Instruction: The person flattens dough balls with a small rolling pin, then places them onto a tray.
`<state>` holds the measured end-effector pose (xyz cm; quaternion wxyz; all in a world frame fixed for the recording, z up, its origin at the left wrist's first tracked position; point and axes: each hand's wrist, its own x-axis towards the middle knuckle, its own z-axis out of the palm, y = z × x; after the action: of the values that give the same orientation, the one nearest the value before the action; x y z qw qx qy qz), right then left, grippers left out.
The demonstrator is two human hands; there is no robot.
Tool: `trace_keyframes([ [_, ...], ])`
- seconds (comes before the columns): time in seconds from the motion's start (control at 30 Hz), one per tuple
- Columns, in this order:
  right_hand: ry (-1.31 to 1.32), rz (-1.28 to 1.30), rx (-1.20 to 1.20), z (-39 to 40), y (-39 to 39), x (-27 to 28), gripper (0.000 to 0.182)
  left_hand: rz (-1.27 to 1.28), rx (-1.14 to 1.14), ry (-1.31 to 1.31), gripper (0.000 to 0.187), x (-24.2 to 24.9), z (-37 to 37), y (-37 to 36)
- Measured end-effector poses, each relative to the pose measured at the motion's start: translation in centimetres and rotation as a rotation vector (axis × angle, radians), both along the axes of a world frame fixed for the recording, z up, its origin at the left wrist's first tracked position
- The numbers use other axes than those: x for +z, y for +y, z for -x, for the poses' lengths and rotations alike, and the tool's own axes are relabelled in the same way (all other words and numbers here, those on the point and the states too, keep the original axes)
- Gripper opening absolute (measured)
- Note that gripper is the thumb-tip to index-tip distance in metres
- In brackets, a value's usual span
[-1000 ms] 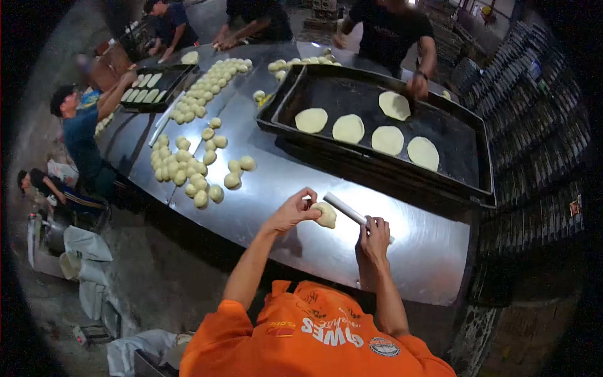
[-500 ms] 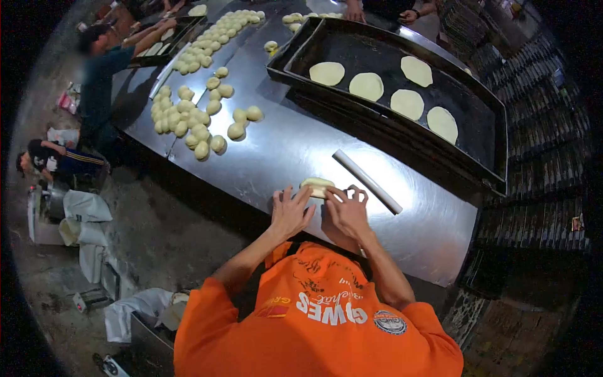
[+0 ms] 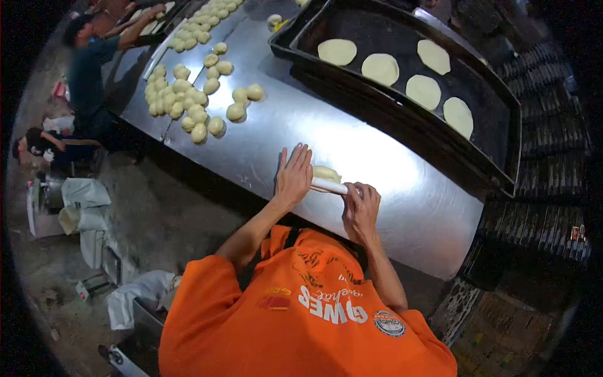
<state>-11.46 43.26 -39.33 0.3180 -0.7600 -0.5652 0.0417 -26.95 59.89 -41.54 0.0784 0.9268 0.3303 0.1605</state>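
A pale rolling pin (image 3: 329, 185) lies across a small piece of dough (image 3: 327, 173) near the front edge of the steel table. My left hand (image 3: 293, 176) rests flat at the pin's left end, fingers stretched out and pointing away from me. At the other end, my right hand (image 3: 363, 210) has its fingers curled around the pin. Part of the dough shows beyond the pin; the hands cover both pin ends.
Several dough balls (image 3: 180, 95) are grouped on the steel table (image 3: 251, 160) to the left. A large black tray (image 3: 402, 103) with several flat dough rounds (image 3: 423, 92) stands at the back right. Another person (image 3: 94, 75) works at the far left. Stacked dark trays (image 3: 534, 169) line the right.
The rolling pin has come from the table at right onto the dough. My right hand has taken hold of it; my left hand has gone from the dough to the pin's left end.
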Motion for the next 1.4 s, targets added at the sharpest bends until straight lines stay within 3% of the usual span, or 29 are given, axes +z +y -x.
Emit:
trace_keyframes([
  [0.23,0.029,0.174,0.047,0.3,-2.1,1.2,0.030,0.170,0.074,-0.012,0.051,-0.8,3.4,-4.2],
  [0.37,-0.064,0.044,0.009,-1.5,3.1,1.1,0.032,0.106,0.072,-0.042,0.052,-0.8,-0.2,0.7],
  [0.47,-0.166,0.200,-0.050,-4.7,7.8,0.3,0.037,0.000,0.079,0.092,0.053,-0.3,-4.3,5.3],
  [0.57,-0.219,0.299,-0.044,-8.7,12.9,0.5,0.037,-0.025,0.060,-0.030,0.053,0.2,-8.1,9.8],
  [0.67,-0.245,0.122,-0.054,-12.1,16.3,-1.5,0.031,-0.137,0.124,-0.209,0.053,0.0,-11.3,13.1],
  [0.73,-0.135,0.248,-0.114,-13.4,18.0,-2.0,0.031,-0.184,0.147,-0.274,0.049,-0.4,-12.3,14.4],
  [0.77,-0.206,0.154,-0.111,-13.6,18.3,-2.3,0.034,-0.218,0.172,-0.317,0.045,-0.6,-12.9,15.0],
  [0.83,-0.162,0.094,0.059,-13.0,17.6,-0.3,0.024,-0.262,0.246,-0.307,0.037,-1.1,-13.3,15.4],
  [0.9,-0.295,0.054,0.172,-11.1,14.8,1.1,0.010,-0.310,0.244,-0.341,0.035,-1.1,-13.4,15.9],
  [1.0,-0.039,0.091,0.115,-9.4,12.4,0.7,0.020,-0.227,0.258,-0.278,0.033,-1.5,-13.6,16.2],
  [1.13,-0.203,0.090,-0.062,-5.4,9.3,3.9,0.027,0.044,0.144,-0.291,0.043,1.7,-10.2,12.7],
  [1.17,-0.015,0.324,0.023,-4.0,6.9,3.9,0.034,0.030,0.088,-0.233,0.047,-1.0,-8.0,10.7],
  [1.2,-0.069,0.003,0.038,-2.7,2.9,-3.7,0.049,0.107,0.086,-0.200,0.051,0.7,-5.2,6.8],
  [1.23,-0.094,0.172,0.017,-0.8,-0.4,-3.3,0.063,0.021,0.021,-0.086,0.054,-0.5,-2.7,4.3],
  [1.27,-0.108,0.094,0.000,0.4,-1.6,-3.0,0.068,0.033,-0.014,0.009,0.056,-1.9,0.2,1.6],
  [1.33,-0.032,0.133,0.002,1.4,-2.2,-0.6,0.050,0.178,0.036,-0.013,0.055,-0.2,2.9,-2.6],
  [1.4,-0.042,0.146,0.057,0.3,-1.5,1.8,0.045,0.283,0.057,-0.040,0.056,0.3,3.4,-3.4],
])
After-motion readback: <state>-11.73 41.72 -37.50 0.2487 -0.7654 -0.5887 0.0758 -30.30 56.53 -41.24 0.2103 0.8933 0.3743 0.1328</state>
